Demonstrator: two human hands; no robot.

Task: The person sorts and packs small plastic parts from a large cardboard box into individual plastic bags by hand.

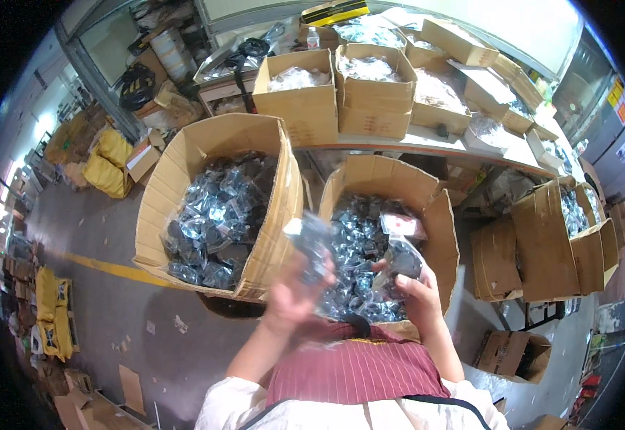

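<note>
My left hand (294,290), blurred by motion, grips a clear plastic packet (314,240) with something dark inside. It is raised between two large open cartons. My right hand (421,288) pinches another clear plastic packet (403,259) with a dark, rounded item in it, thumb on top. That hand is over the right carton (441,236), which holds many similar bagged dark pieces (355,247) and a packet with a white and red insert (403,226). The left carton (183,143) is heaped with bagged dark pieces (219,208) too.
A bench (427,140) behind the cartons carries several boxes of clear packets (373,68) and a bottle (313,38). More cartons (556,244) stand at the right. Yellow sacks (108,163) lie at the far left. A yellow line (104,266) and paper scraps mark the floor.
</note>
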